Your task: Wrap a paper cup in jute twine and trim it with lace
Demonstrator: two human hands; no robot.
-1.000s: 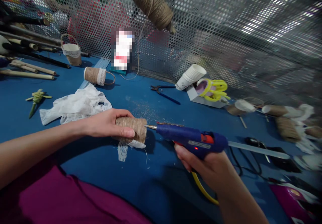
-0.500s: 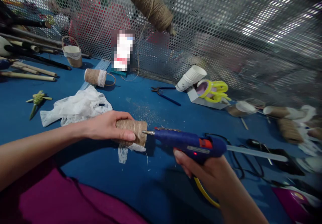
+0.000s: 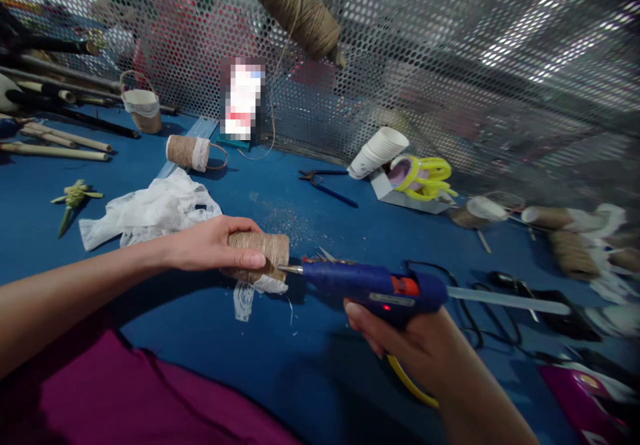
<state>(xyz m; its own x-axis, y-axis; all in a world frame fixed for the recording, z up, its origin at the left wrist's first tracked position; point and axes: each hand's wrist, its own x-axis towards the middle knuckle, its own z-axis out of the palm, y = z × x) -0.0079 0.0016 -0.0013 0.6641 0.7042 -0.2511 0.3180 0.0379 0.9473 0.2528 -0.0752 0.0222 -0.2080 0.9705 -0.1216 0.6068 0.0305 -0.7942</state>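
My left hand (image 3: 220, 241) is wrapped round a twine-covered cup (image 3: 276, 248) lying on its side above the blue table. White lace (image 3: 270, 283) hangs along the cup's lower side, with a loose end below. In my right hand (image 3: 400, 331) is a blue hot glue gun (image 3: 360, 281), a long clear glue stick (image 3: 510, 300) jutting from its back and a red light lit on its side. The gun's metal nozzle points left at the cup's edge, touching it or very close. Fingers of both hands are partly hidden behind what they hold.
A heap of white lace (image 3: 155, 205) lies left of the cup. Beyond it are a twine-covered cup with a handle (image 3: 187, 152), a small basket (image 3: 145, 111) and a phone (image 3: 243, 101). Pliers (image 3: 327, 187), stacked paper cups (image 3: 377, 153) and yellow-handled scissors (image 3: 425, 177) lie farther back.
The glue gun's nozzle has shifted slightly down along the cup's edge, towards the lace. My left hand keeps its hold on the cup.
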